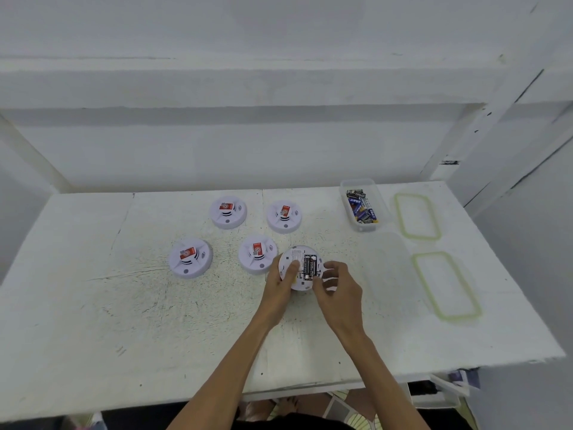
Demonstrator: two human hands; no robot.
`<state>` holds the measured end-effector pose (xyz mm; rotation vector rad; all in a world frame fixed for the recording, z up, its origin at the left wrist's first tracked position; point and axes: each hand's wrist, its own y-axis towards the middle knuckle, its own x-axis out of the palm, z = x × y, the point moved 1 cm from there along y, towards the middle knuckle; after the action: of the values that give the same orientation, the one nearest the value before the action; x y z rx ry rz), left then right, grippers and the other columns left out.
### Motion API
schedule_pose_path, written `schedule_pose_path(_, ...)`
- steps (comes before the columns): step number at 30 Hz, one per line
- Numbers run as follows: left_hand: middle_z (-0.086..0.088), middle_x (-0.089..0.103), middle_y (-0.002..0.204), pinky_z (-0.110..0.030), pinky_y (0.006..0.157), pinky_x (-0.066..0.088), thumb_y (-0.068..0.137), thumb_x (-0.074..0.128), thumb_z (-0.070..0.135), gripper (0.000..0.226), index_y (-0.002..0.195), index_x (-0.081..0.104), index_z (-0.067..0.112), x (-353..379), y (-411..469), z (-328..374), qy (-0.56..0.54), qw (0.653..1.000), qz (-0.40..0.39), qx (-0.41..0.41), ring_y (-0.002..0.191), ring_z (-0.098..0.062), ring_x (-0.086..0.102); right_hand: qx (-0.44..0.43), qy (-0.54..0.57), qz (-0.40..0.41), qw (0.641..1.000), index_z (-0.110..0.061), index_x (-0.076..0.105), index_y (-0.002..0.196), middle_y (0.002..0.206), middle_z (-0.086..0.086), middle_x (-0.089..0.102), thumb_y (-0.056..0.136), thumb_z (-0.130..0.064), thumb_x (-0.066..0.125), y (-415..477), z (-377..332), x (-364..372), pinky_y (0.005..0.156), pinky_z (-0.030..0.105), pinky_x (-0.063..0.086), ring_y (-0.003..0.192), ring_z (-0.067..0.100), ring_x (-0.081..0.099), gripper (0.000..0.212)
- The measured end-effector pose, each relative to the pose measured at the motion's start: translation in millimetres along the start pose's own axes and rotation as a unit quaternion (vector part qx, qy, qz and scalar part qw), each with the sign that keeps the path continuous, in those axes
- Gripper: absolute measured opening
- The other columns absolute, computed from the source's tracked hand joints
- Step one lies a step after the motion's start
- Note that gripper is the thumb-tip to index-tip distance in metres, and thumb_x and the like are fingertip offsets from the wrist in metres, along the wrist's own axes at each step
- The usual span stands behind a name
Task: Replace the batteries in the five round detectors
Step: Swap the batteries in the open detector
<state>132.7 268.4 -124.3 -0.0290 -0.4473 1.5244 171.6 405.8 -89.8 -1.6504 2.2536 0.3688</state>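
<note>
The left hand (283,282) holds a round white plastic detector (300,268) by its left edge, with the thumb lying across its back. The detector is flipped over and tipped up toward the person, so the open battery slot faces up and is easy to see. Two dark batteries (309,267) lie side by side in that slot. The right hand (336,282) is at the right edge of the detector, fingers curled in close to the slot. I think it is working on the batteries, but I cannot tell if it is pinching anything yet.

Four more round white detectors sit face up on the white scratched tabletop (124,321), each with a red sticker. One (257,254) is just left of the held one and one (190,257) is further left. Two sit farther back, one on the left (228,211) and one on the right (284,216). They look not yet opened, so this seems to be the first one.

Far right stands a clear plastic box of loose batteries (363,206), lid off so a hand can reach in. Two clear lids with green rims lie to its right, one far (417,216) and one near (446,285). A second clear box may sit beside the near lid, but it is too faint to tell.
</note>
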Motion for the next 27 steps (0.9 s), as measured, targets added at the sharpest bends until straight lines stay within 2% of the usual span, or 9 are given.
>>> schedule_pose_path(4, -0.008, 0.067, 0.137, -0.058, 0.097, 0.058, 0.105, 0.060, 0.024, 0.040, 0.143, 0.051, 0.027, 2.2, 0.7, 0.4, -0.023, 1.000, -0.006, -0.009, 0.123, -0.029, 0.068, -0.035, -0.048, -0.013, 0.998, -0.026, 0.053, 0.120, 0.113, -0.009, 0.056, 0.089, -0.018, 0.068, 7.0, 0.7, -2.2, 0.067, 0.010, 0.051, 0.094, 0.002, 0.060, 0.035)
schedule_pose_path(6, -0.006, 0.066, 0.138, -0.055, 0.095, 0.060, 0.104, 0.061, 0.022, 0.043, 0.145, 0.051, 0.028, 3.9, -0.9, -2.5, -0.019, 1.000, -0.004, 0.002, 0.125, -0.027, 0.066, -0.059, -0.098, -0.029, 0.993, -0.024, 0.053, 0.123, 0.117, -0.007, 0.053, 0.088, -0.017, 0.067, 12.6, 2.0, -3.4, 0.068, 0.006, 0.046, 0.093, 0.003, 0.059, 0.038)
schedule_pose_path(8, -0.002, 0.067, 0.138, -0.046, 0.090, 0.062, 0.104, 0.061, 0.019, 0.044, 0.147, 0.052, 0.028, 4.3, -3.5, -4.2, -0.016, 1.000, 0.001, 0.010, 0.125, -0.023, 0.067, -0.086, -0.154, -0.038, 0.984, -0.023, 0.054, 0.123, 0.118, -0.004, 0.052, 0.089, -0.018, 0.065, 15.8, 4.0, -3.1, 0.070, 0.006, 0.042, 0.094, 0.009, 0.058, 0.036)
schedule_pose_path(10, 0.002, 0.069, 0.134, -0.041, 0.089, 0.063, 0.104, 0.060, 0.016, 0.043, 0.145, 0.054, 0.027, 5.7, -4.7, -3.9, -0.006, 1.000, -0.007, 0.019, 0.123, -0.021, 0.068, -0.089, -0.176, -0.046, 0.979, -0.023, 0.055, 0.122, 0.116, 0.000, 0.053, 0.093, -0.020, 0.061, 18.1, 3.7, -3.0, 0.068, 0.010, 0.043, 0.092, 0.014, 0.059, 0.030)
schedule_pose_path(12, 0.005, 0.070, 0.131, -0.045, 0.091, 0.063, 0.104, 0.062, 0.018, 0.040, 0.141, 0.057, 0.032, 7.3, -5.4, -4.0, 0.010, 1.000, -0.013, 0.022, 0.122, -0.022, 0.068, -0.091, -0.200, -0.056, 0.974, -0.023, 0.055, 0.122, 0.112, 0.002, 0.055, 0.095, -0.021, 0.058, 21.8, 4.5, -3.0, 0.064, 0.015, 0.046, 0.086, 0.016, 0.059, 0.028)
schedule_pose_path(15, 0.008, 0.071, 0.127, -0.053, 0.094, 0.061, 0.102, 0.065, 0.021, 0.037, 0.136, 0.060, 0.037, 7.5, -7.0, -3.7, 0.023, 0.999, -0.005, 0.021, 0.120, -0.022, 0.069, -0.100, -0.254, -0.080, 0.959, -0.021, 0.054, 0.120, 0.102, 0.002, 0.055, 0.094, -0.023, 0.057, 29.8, 1.6, -3.5, 0.057, 0.015, 0.041, 0.078, 0.016, 0.055, 0.026)
schedule_pose_path(19, 0.004, 0.069, 0.132, -0.056, 0.096, 0.059, 0.101, 0.068, 0.024, 0.038, 0.136, 0.061, 0.039, 5.9, -5.4, -5.0, 0.020, 1.000, -0.002, 0.023, 0.123, -0.023, 0.067, -0.110, -0.303, -0.090, 0.942, -0.019, 0.050, 0.109, 0.087, 0.000, 0.053, 0.091, -0.025, 0.056, 37.1, -6.2, 0.3, 0.059, 0.033, 0.052, 0.070, 0.018, 0.055, 0.020)
schedule_pose_path(27, 0.000, 0.069, 0.132, -0.057, 0.093, 0.060, 0.101, 0.067, 0.021, 0.040, 0.138, 0.060, 0.035, 5.8, -3.3, -5.9, -0.015, 1.000, 0.010, 0.009, 0.123, -0.025, 0.067, -0.121, -0.339, -0.093, 0.928, -0.015, 0.051, 0.098, 0.075, 0.000, 0.055, 0.094, -0.025, 0.054, 42.0, -8.5, 3.8, 0.054, 0.028, 0.037, 0.063, 0.020, 0.051, 0.012)
